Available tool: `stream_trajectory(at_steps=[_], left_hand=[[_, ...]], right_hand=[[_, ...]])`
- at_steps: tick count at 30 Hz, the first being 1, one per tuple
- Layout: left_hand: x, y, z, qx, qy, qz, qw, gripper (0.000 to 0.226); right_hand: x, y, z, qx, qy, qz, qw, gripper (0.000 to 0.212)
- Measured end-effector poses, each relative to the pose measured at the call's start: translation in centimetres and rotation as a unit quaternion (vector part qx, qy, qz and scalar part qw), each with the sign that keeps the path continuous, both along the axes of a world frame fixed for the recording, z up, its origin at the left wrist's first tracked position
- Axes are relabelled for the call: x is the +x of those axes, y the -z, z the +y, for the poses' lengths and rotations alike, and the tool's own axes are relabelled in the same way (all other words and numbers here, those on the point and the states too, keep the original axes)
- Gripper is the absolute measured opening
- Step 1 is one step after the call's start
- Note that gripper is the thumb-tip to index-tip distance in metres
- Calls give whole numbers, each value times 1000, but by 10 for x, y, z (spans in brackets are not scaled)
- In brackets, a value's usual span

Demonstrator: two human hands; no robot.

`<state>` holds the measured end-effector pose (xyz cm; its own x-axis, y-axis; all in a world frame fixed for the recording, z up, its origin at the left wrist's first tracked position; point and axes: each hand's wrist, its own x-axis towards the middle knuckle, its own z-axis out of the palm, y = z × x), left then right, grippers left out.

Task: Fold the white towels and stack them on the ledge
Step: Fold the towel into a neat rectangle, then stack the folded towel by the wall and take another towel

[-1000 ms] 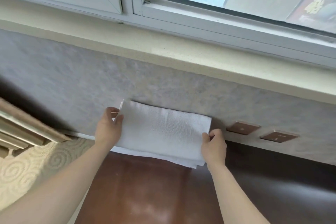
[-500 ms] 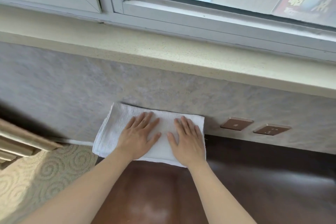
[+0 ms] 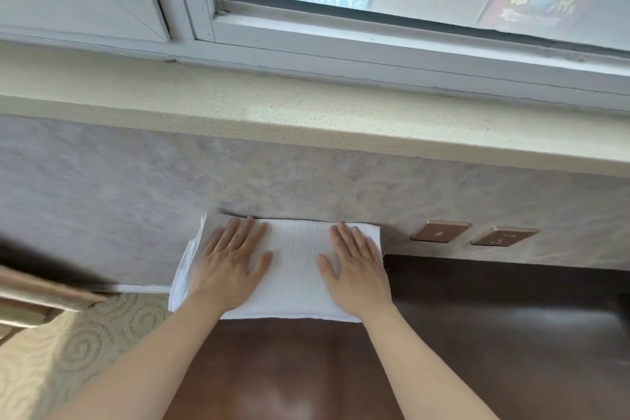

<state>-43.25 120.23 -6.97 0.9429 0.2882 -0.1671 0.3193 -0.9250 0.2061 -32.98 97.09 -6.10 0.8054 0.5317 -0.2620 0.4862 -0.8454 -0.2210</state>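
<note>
1. Up against the grey wall (image 3: 136, 187), at the far left corner of the dark brown desktop (image 3: 477, 334): a folded white towel (image 3: 296, 269), several layers thick, left edge hanging slightly past the desktop's end over the patterned carpet (image 3: 85, 344).
2. Left hand (image 3: 228, 266) flat on the towel's left half, fingers straight and slightly spread, palm down. Not gripping anything, just pressing.
3. Right hand (image 3: 356, 269) same deal on the right half, fingers straight and close together, thumb out toward the middle.
4. Looks like the smoothing step, pressing the fold flat so the layers sit tight. Folding of this towel seems pretty much done, judging by the neat rectangle.
5. Cream window ledge (image 3: 306, 112) sits well above the towel, under the white window frame (image 3: 341, 34). No towels visible on it in this view, so stacking not yet started as far as can be seen.
6. Next move probably needs a grip under both short ends, lifting the whole bundle level so the layers don't slide apart, then setting it on the ledge.
7. Worth watching that loose left edge, looks like the bit most likely to flop open on the lift.
8. Two bronze wall sockets (image 3: 474, 233) off to the right, out of the way.
</note>
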Motion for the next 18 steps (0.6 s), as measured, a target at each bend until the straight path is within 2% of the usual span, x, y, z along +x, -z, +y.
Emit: stream_trajectory(at_steps=[2,5,8,10,14,18], left_hand=[[-8,1,17,21,-10,11,1000,72],[-7,-4,11,28,-36,8,999,77],[1,-13,-24,-46,0,-52,998,77],[4,-11,-38,-59,34,-55,996,73],[3,-5,-19,-29,6,-9,1000,66],[-9,-5,11,5,-10,23,1000,67]], right_hand=[[3,-3,-10,-21,44,5,999,78],[-5,-9,0,-57,103,-48,992,81],[-21,-9,28,35,7,-34,999,77],[-24,-4,35,48,-42,-1,998,70],[-9,-4,1,-10,34,-2,999,65],[-4,-14,-28,-57,106,43,992,63]])
